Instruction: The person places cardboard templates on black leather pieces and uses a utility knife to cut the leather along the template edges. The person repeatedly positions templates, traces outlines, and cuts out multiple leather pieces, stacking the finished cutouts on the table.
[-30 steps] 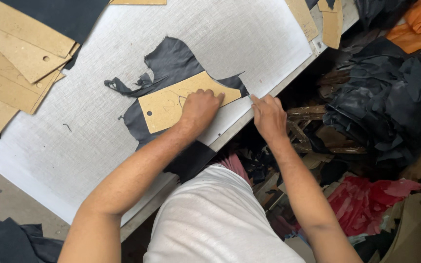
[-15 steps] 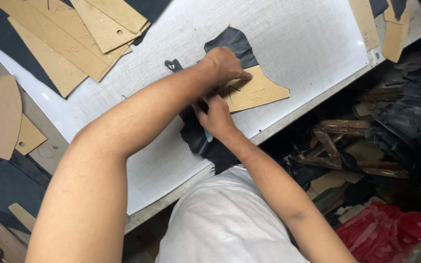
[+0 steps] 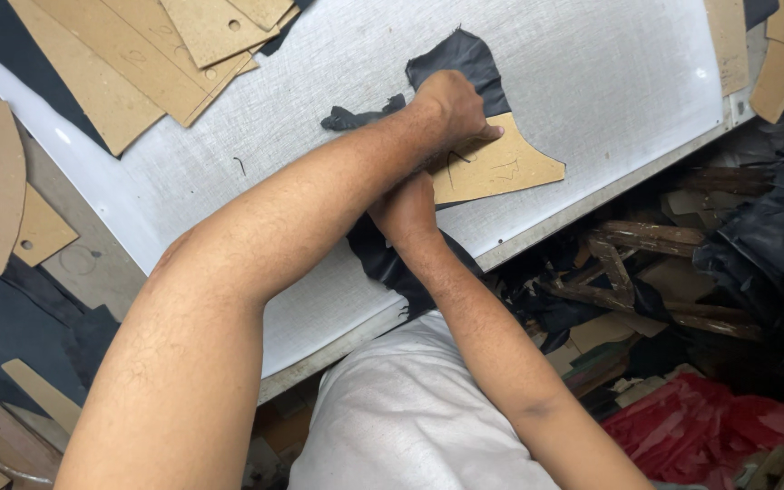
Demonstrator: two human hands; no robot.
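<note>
- The left hand lies knuckles-up on a tan cardboard pattern; its fingers are drawn together and press flat on the pattern's upper edge, gripping nothing.
- The right hand sits just under the left forearm, at the pattern's left end; the forearm hides its fingers, so I cannot tell whether they are spread or closed, or whether they hold anything.
- The pattern rests on a piece of black leather, which shows above the left hand, sticks out as a ragged strip to the left, and reappears below the right wrist, hanging over the counter's near edge.
- Both lie on a white textured cutting sheet that covers the counter; the pattern sits near the sheet's near edge.
- More tan cardboard patterns are stacked at the upper left, well apart from the hands; others lie at the upper right corner.
- Beyond the counter's edge, to the right, lie dark leather scraps and a red plastic bag.
</note>
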